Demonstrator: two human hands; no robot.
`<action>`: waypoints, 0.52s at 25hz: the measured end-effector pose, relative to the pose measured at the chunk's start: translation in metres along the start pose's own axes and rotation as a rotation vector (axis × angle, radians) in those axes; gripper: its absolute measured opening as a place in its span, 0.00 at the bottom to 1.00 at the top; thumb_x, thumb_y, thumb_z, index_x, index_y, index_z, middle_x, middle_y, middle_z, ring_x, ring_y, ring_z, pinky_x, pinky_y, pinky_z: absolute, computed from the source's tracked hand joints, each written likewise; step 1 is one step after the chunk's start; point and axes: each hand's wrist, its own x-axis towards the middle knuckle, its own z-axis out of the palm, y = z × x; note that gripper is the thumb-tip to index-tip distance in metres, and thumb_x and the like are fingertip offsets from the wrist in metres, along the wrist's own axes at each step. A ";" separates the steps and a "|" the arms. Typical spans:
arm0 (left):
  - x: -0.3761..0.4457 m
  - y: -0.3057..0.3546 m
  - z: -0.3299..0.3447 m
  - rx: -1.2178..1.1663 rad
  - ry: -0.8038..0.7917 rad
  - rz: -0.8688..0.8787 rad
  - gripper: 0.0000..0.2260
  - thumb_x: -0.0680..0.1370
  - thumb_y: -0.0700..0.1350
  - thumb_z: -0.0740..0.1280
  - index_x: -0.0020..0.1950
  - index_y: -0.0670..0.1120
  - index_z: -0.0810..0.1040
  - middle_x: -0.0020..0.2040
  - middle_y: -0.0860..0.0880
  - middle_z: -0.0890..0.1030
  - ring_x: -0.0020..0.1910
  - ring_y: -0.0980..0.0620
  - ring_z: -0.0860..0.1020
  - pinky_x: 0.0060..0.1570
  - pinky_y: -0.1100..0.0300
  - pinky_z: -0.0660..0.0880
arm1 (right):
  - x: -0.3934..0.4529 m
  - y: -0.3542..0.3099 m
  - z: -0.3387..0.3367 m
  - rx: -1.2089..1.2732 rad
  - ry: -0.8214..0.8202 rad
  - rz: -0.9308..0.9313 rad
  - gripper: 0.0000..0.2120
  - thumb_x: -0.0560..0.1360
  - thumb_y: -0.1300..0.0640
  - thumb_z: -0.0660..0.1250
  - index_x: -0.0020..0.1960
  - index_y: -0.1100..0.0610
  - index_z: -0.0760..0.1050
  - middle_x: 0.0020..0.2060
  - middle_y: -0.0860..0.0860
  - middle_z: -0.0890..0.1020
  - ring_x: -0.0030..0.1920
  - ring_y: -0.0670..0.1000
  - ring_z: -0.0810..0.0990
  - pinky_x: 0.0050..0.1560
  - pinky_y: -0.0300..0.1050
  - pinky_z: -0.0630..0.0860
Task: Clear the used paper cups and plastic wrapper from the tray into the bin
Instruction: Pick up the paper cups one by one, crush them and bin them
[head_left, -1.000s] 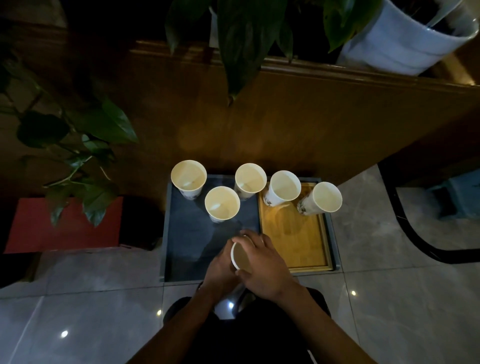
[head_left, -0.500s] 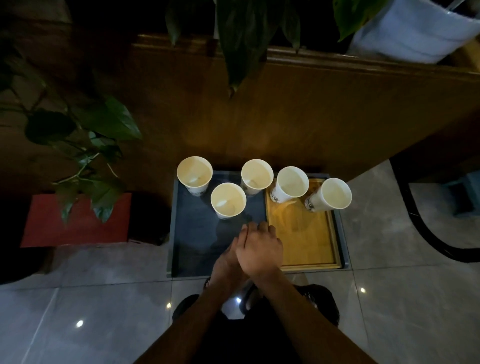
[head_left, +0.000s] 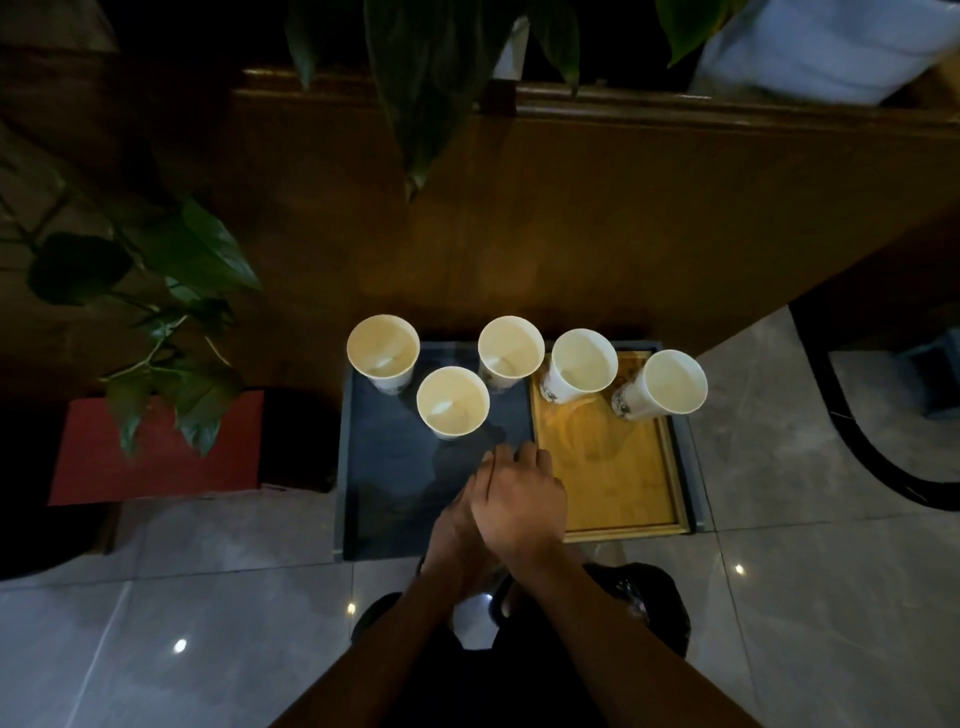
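Note:
Several white paper cups stand upright along the far side of a dark grey tray on the floor; the closest one is just beyond my fingers, and another stands at the far right. A bamboo tray fills the right half. My right hand lies across my left hand above the tray's near edge, with its fingers stretched toward the cups. The left hand's fingers are hidden beneath it. No cup shows in either hand. No plastic wrapper is visible.
A black bag-lined bin sits under my forearms on the grey tiled floor. A wooden partition rises right behind the tray. A red box and plant leaves are on the left.
A second ago both hands held a paper cup near the tray's front edge. That cup is out of sight now, and the right hand has flattened over the left and reached forward.

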 end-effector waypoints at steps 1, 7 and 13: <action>0.004 0.000 0.003 0.041 0.029 0.021 0.30 0.78 0.54 0.68 0.77 0.46 0.64 0.75 0.47 0.70 0.74 0.53 0.67 0.73 0.62 0.57 | 0.001 0.000 0.000 0.008 0.008 0.006 0.17 0.83 0.47 0.52 0.55 0.54 0.77 0.50 0.56 0.80 0.53 0.56 0.78 0.44 0.49 0.78; 0.031 0.005 -0.004 0.016 0.064 -0.017 0.29 0.77 0.56 0.66 0.76 0.48 0.67 0.74 0.52 0.70 0.74 0.57 0.67 0.72 0.66 0.50 | 0.022 0.003 -0.007 0.027 0.037 -0.005 0.18 0.83 0.48 0.53 0.54 0.56 0.78 0.50 0.59 0.81 0.53 0.59 0.79 0.44 0.51 0.78; 0.045 -0.006 0.010 0.091 -0.071 -0.030 0.28 0.82 0.52 0.61 0.79 0.50 0.55 0.80 0.49 0.60 0.78 0.53 0.57 0.71 0.62 0.44 | 0.035 0.008 -0.005 0.064 0.026 0.026 0.19 0.83 0.47 0.50 0.58 0.55 0.76 0.54 0.58 0.79 0.56 0.58 0.77 0.47 0.52 0.79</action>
